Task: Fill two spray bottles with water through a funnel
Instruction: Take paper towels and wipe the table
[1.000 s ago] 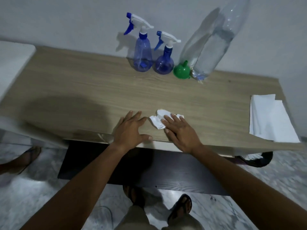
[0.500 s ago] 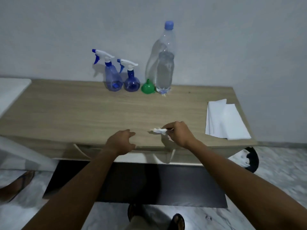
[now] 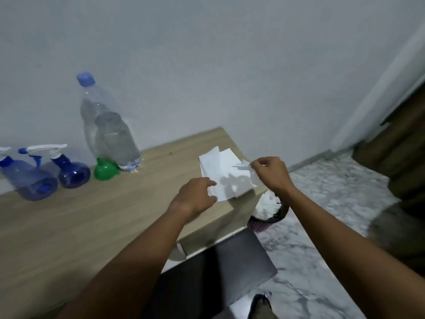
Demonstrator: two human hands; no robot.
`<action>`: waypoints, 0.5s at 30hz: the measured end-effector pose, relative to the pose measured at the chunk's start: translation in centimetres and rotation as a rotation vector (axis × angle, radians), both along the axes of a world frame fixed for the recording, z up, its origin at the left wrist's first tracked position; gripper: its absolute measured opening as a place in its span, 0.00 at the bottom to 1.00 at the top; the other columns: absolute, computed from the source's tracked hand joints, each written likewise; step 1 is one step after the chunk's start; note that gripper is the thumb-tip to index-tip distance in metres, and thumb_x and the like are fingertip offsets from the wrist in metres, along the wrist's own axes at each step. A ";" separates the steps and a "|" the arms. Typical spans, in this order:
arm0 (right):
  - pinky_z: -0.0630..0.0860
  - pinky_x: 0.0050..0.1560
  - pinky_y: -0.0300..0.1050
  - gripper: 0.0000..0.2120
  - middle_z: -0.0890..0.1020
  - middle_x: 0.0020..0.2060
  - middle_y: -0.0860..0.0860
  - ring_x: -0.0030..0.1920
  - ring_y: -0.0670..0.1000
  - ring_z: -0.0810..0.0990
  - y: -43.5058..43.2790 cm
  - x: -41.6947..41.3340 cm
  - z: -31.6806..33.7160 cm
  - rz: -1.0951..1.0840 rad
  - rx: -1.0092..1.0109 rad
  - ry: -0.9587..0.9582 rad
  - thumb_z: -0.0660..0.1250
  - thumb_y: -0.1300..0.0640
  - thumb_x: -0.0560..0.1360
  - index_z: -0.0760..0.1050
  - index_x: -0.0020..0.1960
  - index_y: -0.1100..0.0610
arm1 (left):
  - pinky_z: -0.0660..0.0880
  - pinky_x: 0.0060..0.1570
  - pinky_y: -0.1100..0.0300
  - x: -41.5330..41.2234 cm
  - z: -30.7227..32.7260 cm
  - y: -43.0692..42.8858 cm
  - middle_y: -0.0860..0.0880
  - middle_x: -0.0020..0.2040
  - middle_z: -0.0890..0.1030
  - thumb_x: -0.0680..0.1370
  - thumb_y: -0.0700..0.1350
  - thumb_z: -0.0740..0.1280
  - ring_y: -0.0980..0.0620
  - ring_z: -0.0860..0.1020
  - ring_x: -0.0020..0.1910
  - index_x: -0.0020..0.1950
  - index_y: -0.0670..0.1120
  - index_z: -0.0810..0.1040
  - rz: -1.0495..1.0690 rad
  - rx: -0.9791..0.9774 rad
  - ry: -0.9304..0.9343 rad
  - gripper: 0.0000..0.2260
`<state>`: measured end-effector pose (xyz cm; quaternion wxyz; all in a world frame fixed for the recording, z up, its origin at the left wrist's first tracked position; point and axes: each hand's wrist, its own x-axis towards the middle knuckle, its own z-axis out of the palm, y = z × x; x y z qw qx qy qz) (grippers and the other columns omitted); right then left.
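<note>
Two blue spray bottles with white trigger heads stand by the wall at the far left, the larger one (image 3: pixel 27 180) beside the smaller one (image 3: pixel 73 172). A green funnel (image 3: pixel 104 169) sits upside down next to a tall clear water bottle (image 3: pixel 110 134) with a blue cap, partly filled. My right hand (image 3: pixel 270 172) pinches a crumpled white tissue (image 3: pixel 242 167) above the table's right end. My left hand (image 3: pixel 195 199) rests with curled fingers at the near corner of a stack of white paper napkins (image 3: pixel 220 166), touching it.
The wooden table (image 3: pixel 69 226) ends just right of the napkins. Beyond that edge a dark mesh bin (image 3: pixel 271 215) with white paper in it stands on the marble floor. Dark wooden furniture (image 3: pixel 395 146) is at the far right.
The view has swung right. My right hand lifted the crumpled tissue off the table and carried it right, over the napkins. My left hand moved right to the napkin stack.
</note>
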<state>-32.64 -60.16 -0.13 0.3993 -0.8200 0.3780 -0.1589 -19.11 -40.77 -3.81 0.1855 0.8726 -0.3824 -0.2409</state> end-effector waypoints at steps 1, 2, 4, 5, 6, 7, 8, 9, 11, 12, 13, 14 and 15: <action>0.76 0.48 0.41 0.11 0.86 0.47 0.51 0.47 0.50 0.81 -1.4 -0.5 0.0 -0.025 0.006 -0.009 0.68 0.54 0.77 0.86 0.49 0.59 | 0.73 0.64 0.55 -0.3 0.0 -1.9 0.55 0.73 0.72 0.72 0.55 0.70 0.53 0.74 0.69 0.70 0.57 0.74 -0.031 0.005 -0.025 0.26; 0.77 0.43 0.36 0.09 0.86 0.47 0.51 0.43 0.49 0.82 -3.0 -1.0 -0.4 -0.043 -0.001 -0.001 0.69 0.55 0.77 0.86 0.49 0.59 | 0.71 0.64 0.55 -0.6 0.0 -3.8 0.55 0.74 0.71 0.73 0.55 0.70 0.52 0.71 0.71 0.71 0.57 0.73 -0.057 0.006 -0.049 0.26; 0.75 0.31 0.33 0.09 0.86 0.50 0.54 0.35 0.50 0.80 -6.3 -1.4 -1.5 -0.060 -0.036 0.045 0.67 0.64 0.75 0.86 0.49 0.58 | 0.69 0.65 0.54 -1.1 -0.3 -7.6 0.54 0.75 0.70 0.74 0.55 0.70 0.52 0.68 0.73 0.73 0.55 0.71 -0.088 0.006 -0.086 0.27; 0.75 0.30 0.36 0.13 0.85 0.53 0.56 0.33 0.51 0.80 -7.9 -1.5 -2.2 -0.062 -0.043 0.066 0.65 0.68 0.73 0.85 0.51 0.58 | 0.68 0.67 0.54 -1.3 -0.5 -9.5 0.53 0.76 0.68 0.75 0.55 0.70 0.51 0.67 0.74 0.74 0.54 0.70 -0.095 0.013 -0.103 0.28; 0.75 0.31 0.39 0.16 0.83 0.56 0.57 0.35 0.52 0.79 -9.4 -1.6 -3.0 -0.059 -0.039 0.075 0.64 0.70 0.73 0.84 0.54 0.58 | 0.66 0.69 0.52 -1.4 -0.8 -11.3 0.52 0.77 0.66 0.75 0.56 0.69 0.50 0.65 0.76 0.75 0.54 0.68 -0.102 0.028 -0.128 0.29; 0.75 0.33 0.40 0.18 0.82 0.57 0.57 0.39 0.52 0.80 -10.9 -1.7 -3.7 -0.048 -0.030 0.075 0.63 0.71 0.72 0.84 0.56 0.57 | 0.64 0.72 0.50 -1.5 -1.1 -13.1 0.51 0.78 0.64 0.75 0.58 0.69 0.49 0.62 0.77 0.77 0.54 0.67 -0.112 0.052 -0.160 0.31; 0.77 0.36 0.41 0.19 0.82 0.56 0.57 0.43 0.53 0.81 -12.3 -1.6 -4.5 -0.038 -0.021 0.077 0.63 0.71 0.73 0.83 0.57 0.56 | 0.61 0.74 0.48 -1.6 -1.6 -14.8 0.50 0.79 0.62 0.75 0.60 0.68 0.48 0.59 0.78 0.77 0.54 0.65 -0.121 0.082 -0.193 0.32; 0.79 0.38 0.43 0.18 0.83 0.54 0.56 0.46 0.53 0.82 -13.8 -1.5 -5.3 -0.035 -0.013 0.078 0.64 0.70 0.73 0.83 0.57 0.54 | 0.58 0.75 0.45 -1.6 -2.1 -16.4 0.50 0.80 0.60 0.75 0.61 0.68 0.46 0.56 0.79 0.78 0.54 0.63 -0.125 0.107 -0.221 0.33; 0.82 0.45 0.47 0.15 0.86 0.52 0.52 0.48 0.53 0.84 -16.6 -1.1 -7.2 -0.034 -0.015 0.117 0.65 0.66 0.75 0.84 0.55 0.52 | 0.51 0.77 0.41 -1.6 -3.3 -19.2 0.49 0.81 0.57 0.75 0.64 0.65 0.45 0.51 0.80 0.79 0.54 0.60 -0.108 0.136 -0.236 0.35; 0.81 0.46 0.47 0.14 0.87 0.51 0.50 0.47 0.53 0.84 -17.9 -0.8 -8.0 -0.024 -0.043 0.157 0.66 0.64 0.75 0.84 0.54 0.50 | 0.48 0.77 0.39 -1.5 -3.9 -20.2 0.49 0.81 0.56 0.76 0.65 0.64 0.45 0.50 0.80 0.79 0.53 0.59 -0.093 0.153 -0.243 0.36; 0.80 0.45 0.45 0.13 0.87 0.50 0.49 0.47 0.53 0.84 -19.2 -0.4 -9.0 -0.010 -0.079 0.196 0.66 0.62 0.76 0.85 0.54 0.50 | 0.46 0.76 0.38 -1.5 -4.7 -21.1 0.49 0.81 0.57 0.75 0.67 0.63 0.45 0.50 0.80 0.79 0.51 0.59 -0.085 0.177 -0.263 0.37; 0.79 0.45 0.44 0.12 0.87 0.49 0.49 0.47 0.53 0.85 -20.3 0.0 -10.0 0.005 -0.107 0.224 0.66 0.61 0.76 0.85 0.54 0.50 | 0.46 0.75 0.37 -1.5 -5.3 -21.7 0.48 0.80 0.58 0.75 0.68 0.63 0.46 0.52 0.80 0.78 0.50 0.61 -0.085 0.206 -0.296 0.38; 0.80 0.46 0.45 0.13 0.87 0.49 0.50 0.48 0.54 0.85 -21.3 0.4 -11.1 0.025 -0.121 0.240 0.66 0.61 0.76 0.85 0.55 0.51 | 0.47 0.75 0.35 -1.8 -5.8 -22.1 0.47 0.79 0.61 0.74 0.68 0.63 0.46 0.56 0.79 0.77 0.48 0.63 -0.090 0.235 -0.331 0.38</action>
